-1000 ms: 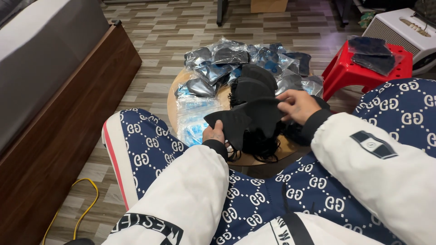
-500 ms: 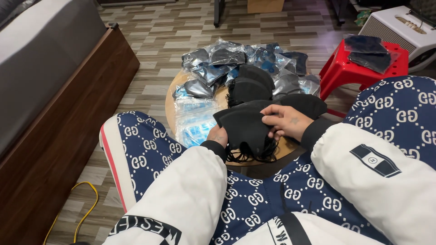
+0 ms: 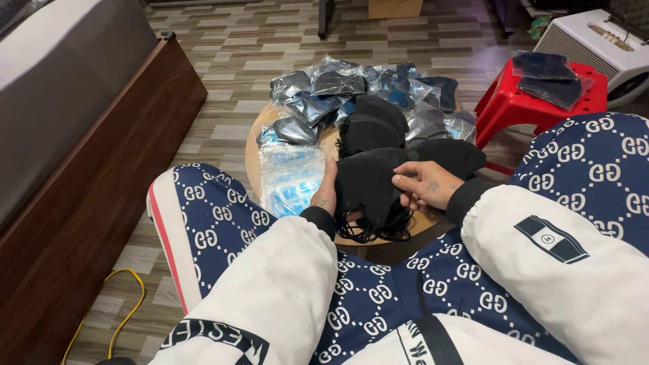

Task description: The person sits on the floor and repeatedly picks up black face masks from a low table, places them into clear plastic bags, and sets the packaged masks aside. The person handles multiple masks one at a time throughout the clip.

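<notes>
Black cloth masks sit in a small stack between both hands, over the near edge of a round wooden worktop. The left hand is closed along the stack's left edge, thumb hidden behind the fabric. The right hand pinches the right edge, fingers curled onto the top mask. Thin ear loops hang tangled below the stack.

These masks look light, soft and floppy; they would sag if held by one corner, and the loops could snag on one another. A grip on the two side edges, as now, seems the surest hold, keeping the layers flat and together.

Behind the stack lie more black masks in a loose pile, clear bags with masks inside, and flat empty bags at the left. A red stool at the right carries two more bagged masks.
</notes>
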